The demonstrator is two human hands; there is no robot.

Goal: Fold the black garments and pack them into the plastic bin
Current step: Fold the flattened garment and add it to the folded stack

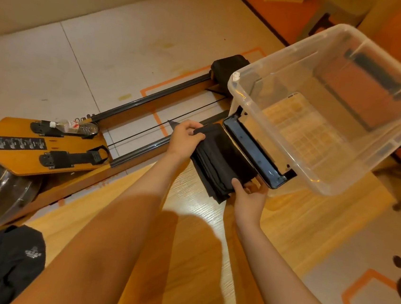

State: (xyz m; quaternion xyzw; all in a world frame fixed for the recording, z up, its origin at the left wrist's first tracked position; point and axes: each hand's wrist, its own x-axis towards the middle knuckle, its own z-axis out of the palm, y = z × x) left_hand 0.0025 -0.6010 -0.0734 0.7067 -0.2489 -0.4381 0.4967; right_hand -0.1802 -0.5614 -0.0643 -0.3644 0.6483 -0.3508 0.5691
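Folded black garment (221, 159) at far edge of table (185, 237), just beside clear bin (249, 105) at far right corner, bin top open. Bare wood nearer person. Both forearms stretched forward. Left hand (186, 139) curls fingers over garment's far end. Right hand (249, 197) pinches near end, thumb on top. Second garment (2, 262) crumpled at near left edge.

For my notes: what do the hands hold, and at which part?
Both hold the folded black garment: left hand grips its far end, right hand its near end.
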